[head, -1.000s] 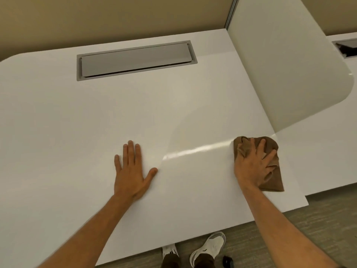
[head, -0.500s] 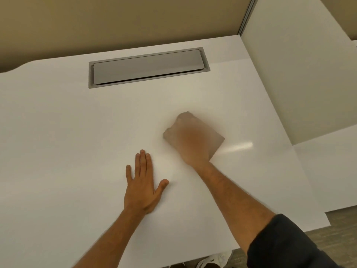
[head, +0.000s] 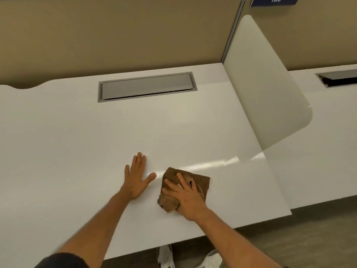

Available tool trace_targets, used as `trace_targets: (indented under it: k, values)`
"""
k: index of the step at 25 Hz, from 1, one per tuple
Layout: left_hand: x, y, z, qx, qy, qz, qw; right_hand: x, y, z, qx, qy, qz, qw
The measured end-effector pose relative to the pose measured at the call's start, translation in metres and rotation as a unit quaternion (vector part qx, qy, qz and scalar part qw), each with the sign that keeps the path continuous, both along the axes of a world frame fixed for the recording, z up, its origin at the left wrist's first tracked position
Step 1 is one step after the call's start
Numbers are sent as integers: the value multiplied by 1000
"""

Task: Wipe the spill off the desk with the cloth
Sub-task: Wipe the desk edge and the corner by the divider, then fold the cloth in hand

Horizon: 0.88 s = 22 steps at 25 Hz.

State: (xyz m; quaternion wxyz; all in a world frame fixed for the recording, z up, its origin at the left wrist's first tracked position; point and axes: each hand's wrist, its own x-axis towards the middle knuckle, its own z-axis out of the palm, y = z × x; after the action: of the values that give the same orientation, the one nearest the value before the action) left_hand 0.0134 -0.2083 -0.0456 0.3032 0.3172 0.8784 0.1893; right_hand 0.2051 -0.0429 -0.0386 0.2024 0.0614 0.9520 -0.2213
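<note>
At the top right of the frame I read "139" on a blue sign (head: 275, 0), partly cut off. My right hand (head: 188, 200) presses the brown cloth (head: 201, 180) onto the white desk (head: 77, 144) at lower centre, fingers spread and lightly curled over it; my left hand (head: 136, 178) lies flat and released just beside it. Half a second ago the cloth was blurred further up the desk, nearer the grey hatch (head: 146, 87); it has since come down beside my left thumb.
</note>
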Motion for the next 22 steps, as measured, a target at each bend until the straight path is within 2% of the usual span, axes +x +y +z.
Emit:
trace_targets:
  k: [2, 6, 8, 9, 11, 13, 15, 19, 22]
  values:
    - [0, -6, 20, -42, -53, -1, 998, 32, 4, 13, -15, -45, -24, 999]
    - [57, -26, 56, -42, -66, -26, 997, 86, 20, 50, -37, -143, -115, 982]
    - [94, -32, 71, -36, -64, -50, 996, 112, 26, 71, -84, -150, -132, 976]
    - [108, -33, 79, -33, -57, -60, 996, 125, 29, 81, -138, -136, -165, 967]
    - [133, -32, 95, -21, -56, -62, 996, 150, 33, 102, -266, -80, -289, 916]
    - [154, -31, 108, 3, -67, -47, 997, 167, 40, 124, -318, -20, -406, 856]
    - [176, -24, 122, 28, -82, -19, 996, 179, 52, 149, -353, 10, -469, 809]
    - [215, 9, 157, 93, -144, 74, 982, 197, 69, 199, -466, 67, -512, 718]
    - [232, 38, 186, 175, -238, 137, 946, 207, 75, 229, -571, 95, -490, 652]
